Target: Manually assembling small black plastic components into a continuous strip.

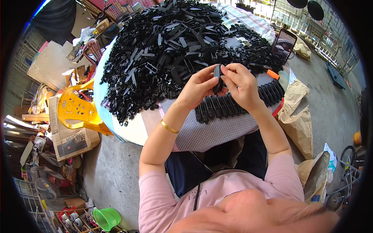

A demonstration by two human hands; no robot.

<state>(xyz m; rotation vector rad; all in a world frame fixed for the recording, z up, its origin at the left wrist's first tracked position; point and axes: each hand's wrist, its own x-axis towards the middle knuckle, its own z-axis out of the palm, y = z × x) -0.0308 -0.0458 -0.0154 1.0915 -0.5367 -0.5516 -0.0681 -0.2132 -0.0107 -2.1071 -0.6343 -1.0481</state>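
Observation:
Both hands meet above the near side of the table, pinching a long black plastic part (217,73) upright between them. My left hand (199,86), with a gold bangle on its wrist, grips the part from the left with thumb and fingers. My right hand (241,84) has its thumb and fingertips closed on the part's right side; any smaller piece in them is hidden. Just below the hands, a curved row of similar black plastic parts (218,108) stands side by side on the dotted cloth (206,138). A large heap of loose black plastic pieces (163,50) lies beyond the hands.
A phone (284,44) stands at the table's right, near an orange-ended tool (273,74). Brown paper sacks (297,120) lie right of the table. A yellow plastic chair (79,106) and a cardboard box (72,139) stand left. A green bucket (107,218) sits lower left.

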